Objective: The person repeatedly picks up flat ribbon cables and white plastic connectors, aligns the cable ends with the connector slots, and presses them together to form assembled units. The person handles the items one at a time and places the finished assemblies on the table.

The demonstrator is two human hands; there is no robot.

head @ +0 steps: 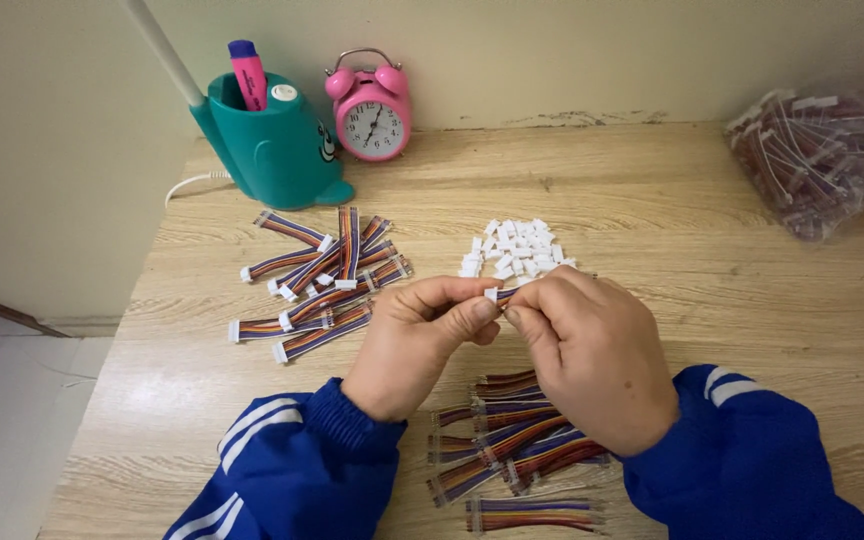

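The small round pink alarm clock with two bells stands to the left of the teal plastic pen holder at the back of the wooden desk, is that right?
Not quite. In the head view, the small round pink alarm clock stands to the right of the teal plastic pen holder, not the left. Both do stand at the back of the wooden desk, against the wall.

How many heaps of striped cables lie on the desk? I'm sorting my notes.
2. One heap of cables with white ends lies left of the hands, before the teal pen holder. The other heap lies under the wrists, partly hidden.

Single head view, angled down and forward over wooden table [672,230], close, facing wall.
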